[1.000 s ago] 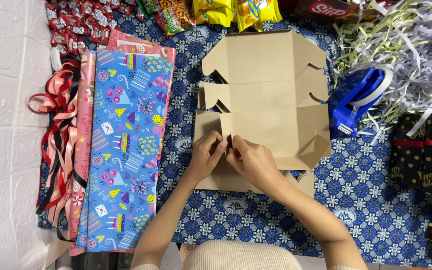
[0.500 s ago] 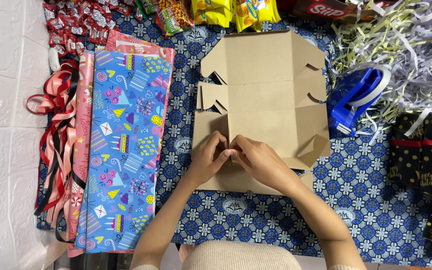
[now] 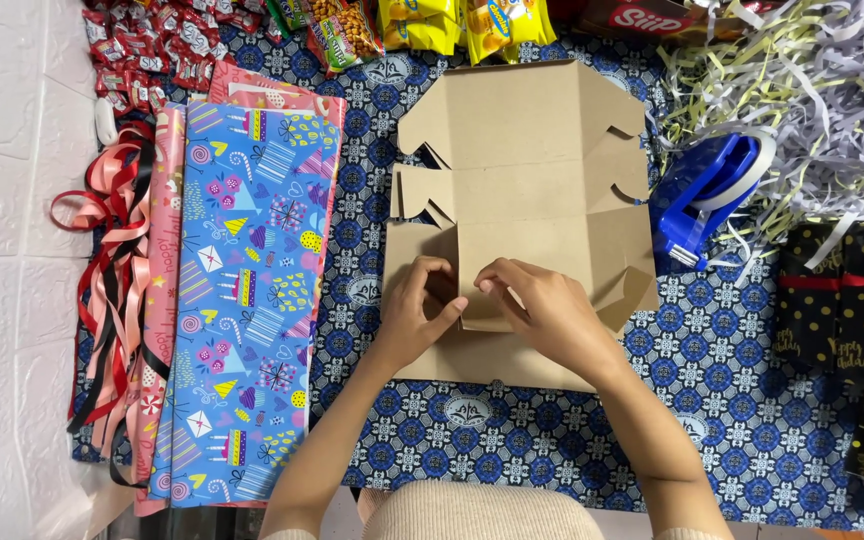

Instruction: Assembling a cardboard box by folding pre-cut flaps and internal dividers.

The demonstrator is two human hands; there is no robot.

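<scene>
A flat, unfolded brown cardboard box blank (image 3: 522,180) lies on the blue patterned tablecloth (image 3: 752,400), in the middle of the head view. My left hand (image 3: 420,315) presses on its near left part, fingers curled over a folded flap. My right hand (image 3: 542,310) pinches the edge of the same flap just to the right. Both hands sit close together over the near half of the cardboard.
Rolls of colourful wrapping paper (image 3: 242,300) lie to the left, with red and pink ribbons (image 3: 112,290) beside them. A blue tape dispenser (image 3: 704,190) and shredded paper (image 3: 812,90) are at the right. Black dotted gift boxes (image 3: 847,300) sit far right; snack packets (image 3: 422,20) line the far edge.
My hands have moved slightly apart along the flap, and the flap near them is folded further over the cardboard.
</scene>
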